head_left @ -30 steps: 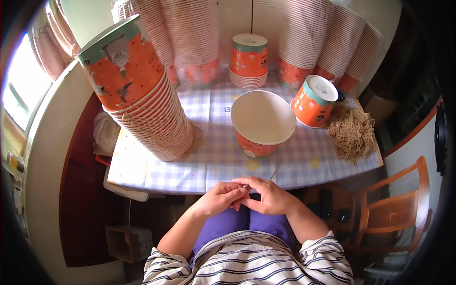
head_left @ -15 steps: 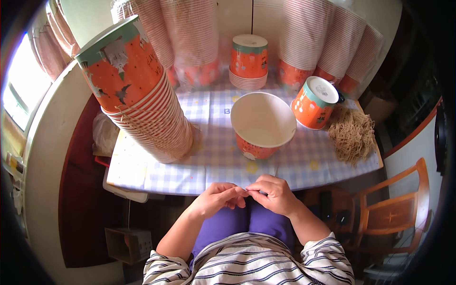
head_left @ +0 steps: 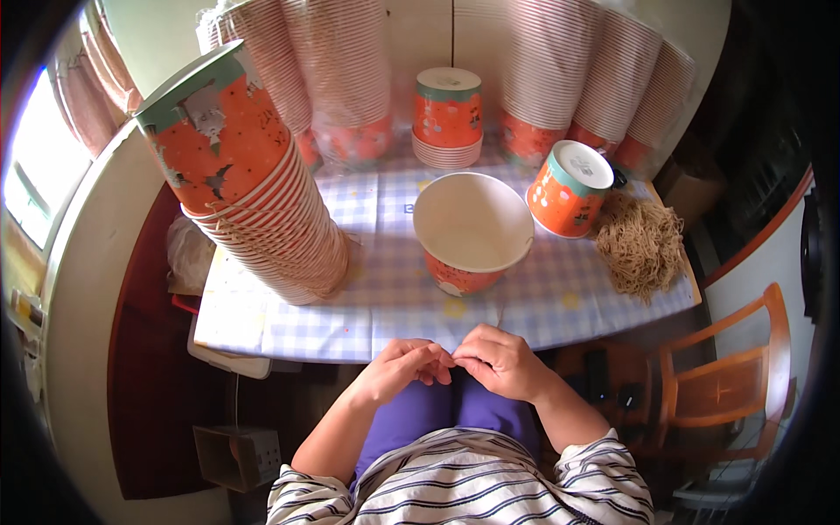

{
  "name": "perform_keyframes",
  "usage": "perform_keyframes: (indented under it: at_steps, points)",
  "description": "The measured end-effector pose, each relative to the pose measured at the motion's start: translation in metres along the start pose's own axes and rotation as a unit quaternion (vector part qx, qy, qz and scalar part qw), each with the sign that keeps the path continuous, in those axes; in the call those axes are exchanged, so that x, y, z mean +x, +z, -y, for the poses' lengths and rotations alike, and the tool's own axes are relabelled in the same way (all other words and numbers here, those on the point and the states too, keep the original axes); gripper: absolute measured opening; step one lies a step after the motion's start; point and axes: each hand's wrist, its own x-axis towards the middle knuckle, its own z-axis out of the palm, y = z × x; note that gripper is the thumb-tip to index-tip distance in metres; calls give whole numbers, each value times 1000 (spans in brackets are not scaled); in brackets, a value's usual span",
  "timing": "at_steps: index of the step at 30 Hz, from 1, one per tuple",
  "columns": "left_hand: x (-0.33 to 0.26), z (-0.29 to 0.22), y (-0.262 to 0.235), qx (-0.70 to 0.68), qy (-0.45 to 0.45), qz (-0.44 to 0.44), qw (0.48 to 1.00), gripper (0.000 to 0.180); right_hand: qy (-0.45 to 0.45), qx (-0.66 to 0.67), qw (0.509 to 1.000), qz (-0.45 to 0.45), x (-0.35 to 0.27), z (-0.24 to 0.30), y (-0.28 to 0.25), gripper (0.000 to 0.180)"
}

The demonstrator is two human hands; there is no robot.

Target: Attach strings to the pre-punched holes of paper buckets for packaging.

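My left hand point(head_left: 407, 369) and my right hand point(head_left: 500, 360) meet above my lap, just off the table's near edge. Thumb and fingers are pinched on both, and the fingertips come together on what looks like a thin string, mostly hidden. A faint strand rises from behind the right hand toward the table. Straight ahead, an open paper bucket point(head_left: 472, 223) stands upright, white inside and orange outside. An upside-down orange and green paper bucket point(head_left: 569, 197) is at its right. Beside that lies a tangled heap of tan string point(head_left: 643, 249).
A tall leaning stack of upturned buckets point(head_left: 262, 192), with strings hanging round the rims, stands at the left on the checked tablecloth point(head_left: 385, 319). A short stack point(head_left: 448, 118) and several wrapped stacks point(head_left: 551, 79) line the back. A wooden chair point(head_left: 722, 385) stands at right.
My fingertips have drawn slightly closer together in their pinch. The table and buckets appear shifted a little to the left as the view turns. No bucket has visibly moved on the table.
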Motion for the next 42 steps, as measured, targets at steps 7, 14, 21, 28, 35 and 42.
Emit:
perform_keyframes:
  at_steps: [7, 14, 21, 28, 35, 42]
  points:
    - [1, 1, 1, 105, 18, -4, 994, 24, -19, -48, 999, -10, 2, -2, 6, 13]
    - [5, 16, 2, 121, 62, -19, 991, 17, -28, -110, 993, 15, -4, -2, -4, 16]
    - [-9, 15, 8, 212, 110, -72, 969, 15, -98, -117, 988, 32, -1, 0, -4, 18]
    - [-19, -15, 20, 431, 214, -126, 868, 12, -127, -145, 981, -17, 6, 8, 2, 18]
    - [-12, -18, 25, 422, 316, -103, 844, 11, -113, -144, 982, -45, 8, 12, -6, 20]
    - [-20, -29, 27, 434, 303, -113, 841, 12, -166, -205, 964, -23, 14, 10, -5, 22]
